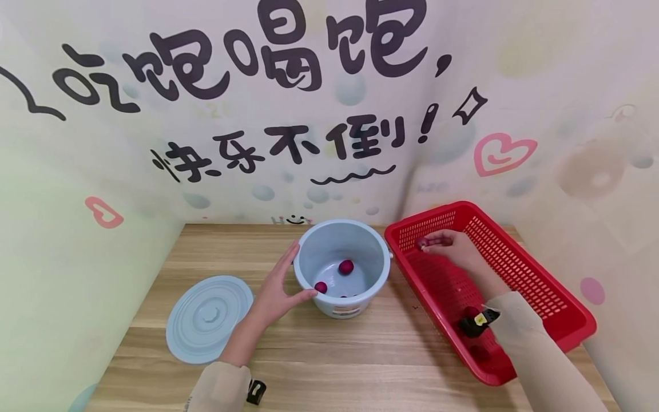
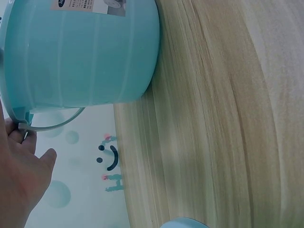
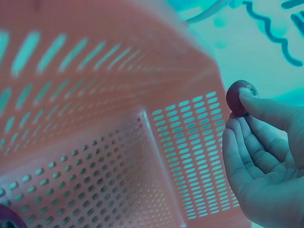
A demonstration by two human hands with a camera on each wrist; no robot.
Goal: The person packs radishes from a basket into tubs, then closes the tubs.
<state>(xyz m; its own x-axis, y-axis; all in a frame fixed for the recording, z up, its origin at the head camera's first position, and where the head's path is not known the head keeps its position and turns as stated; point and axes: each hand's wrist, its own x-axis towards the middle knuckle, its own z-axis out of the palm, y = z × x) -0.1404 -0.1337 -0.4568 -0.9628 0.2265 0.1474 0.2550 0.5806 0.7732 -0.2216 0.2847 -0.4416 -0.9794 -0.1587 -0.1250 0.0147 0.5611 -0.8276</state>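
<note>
A light-blue bucket point(image 1: 321, 247) stands on the table, with several small round purple-red vegetables point(image 1: 346, 267) on its floor. My left hand point(image 1: 272, 296) rests against the bucket's left side. Its fingers lie extended along the outside and the thumb touches the front rim; in the left wrist view, the fingertips are beside the handle joint. Over the far left corner of a red perforated basket point(image 1: 424, 309), my right hand point(image 1: 453, 249) pinches another purple-red vegetable point(image 3: 233, 100) between thumb and fingertips. This one shows a pale patch at one end.
A round light-blue lid point(image 1: 198, 326) lies left of the bucket. Beneath my right wrist, another purple-red vegetable point(image 1: 471, 312) sits in the basket, partly hidden. A patterned wall point(image 1: 231, 197) with black lettering rises directly behind the table point(image 1: 360, 360).
</note>
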